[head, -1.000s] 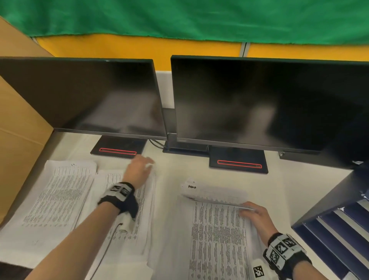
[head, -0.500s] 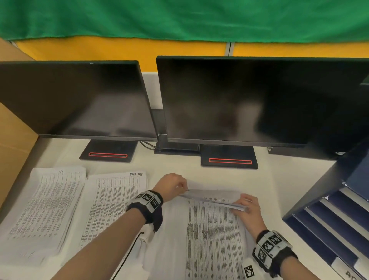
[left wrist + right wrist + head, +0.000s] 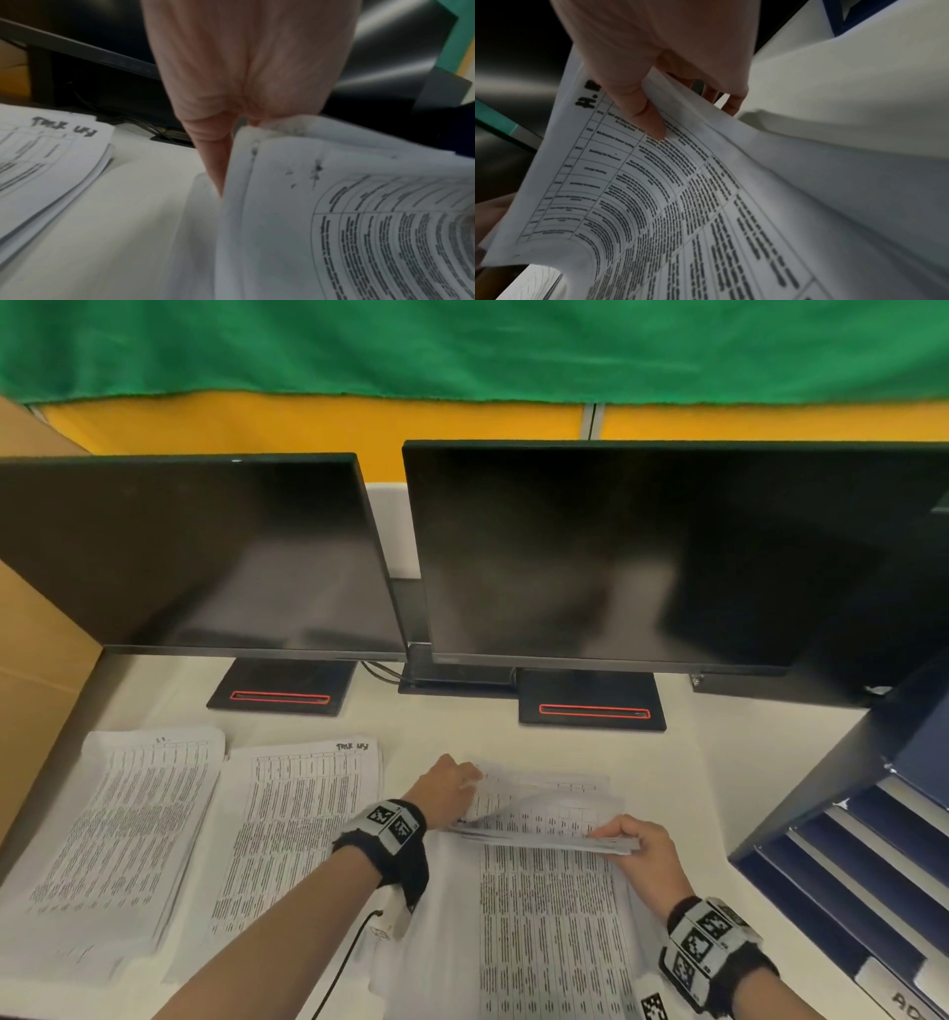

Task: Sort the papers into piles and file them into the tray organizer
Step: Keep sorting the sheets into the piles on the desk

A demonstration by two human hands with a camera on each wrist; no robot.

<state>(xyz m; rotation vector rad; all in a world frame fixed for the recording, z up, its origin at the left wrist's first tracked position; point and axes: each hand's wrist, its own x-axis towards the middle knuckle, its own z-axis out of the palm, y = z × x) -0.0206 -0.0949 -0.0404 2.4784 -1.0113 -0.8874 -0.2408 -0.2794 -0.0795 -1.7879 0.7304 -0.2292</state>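
My right hand [image 3: 648, 857] pinches the lifted top sheets [image 3: 634, 182] of the unsorted stack [image 3: 554, 916] on the counter [image 3: 462, 726], thumb on top. My left hand [image 3: 448, 792] grips their far left corner, apparently a pinch. Pulling unevenly could crease or tear a sheet. Only the right wrist view shows the sheet's handwritten heading; the head view shows the tray organizer [image 3: 868, 865] at right.
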